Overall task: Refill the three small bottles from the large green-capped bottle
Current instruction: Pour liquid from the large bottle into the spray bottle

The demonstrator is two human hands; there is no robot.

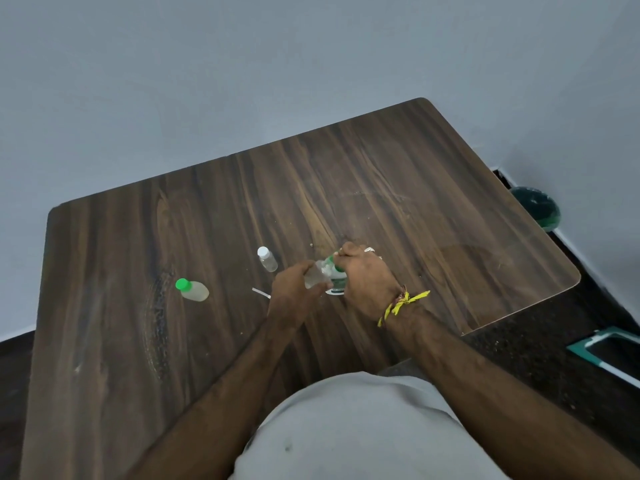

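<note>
We see both hands meeting over the middle of the dark wooden table [415,188]. The left hand [294,289] curls its fingers around a small clear bottle [316,276], held tilted with its mouth toward the right. The right hand [363,275] grips the large bottle [336,271] — only a bit of green and white label shows between the fingers, and its spout end touches or sits just beside the small bottle's mouth; we cannot tell which. A yellow thread band [401,304] circles the right wrist.

To the left, well apart from the hands, a small bottle with a green cap [192,289] lies on the table. Nearer, just beyond the left hand, a clear bottle with a white cap [267,259] stands — or leans — on the wood. A thin white strip [260,292] lies between them. A green bin [536,207] sits on the floor past the table's right edge.
</note>
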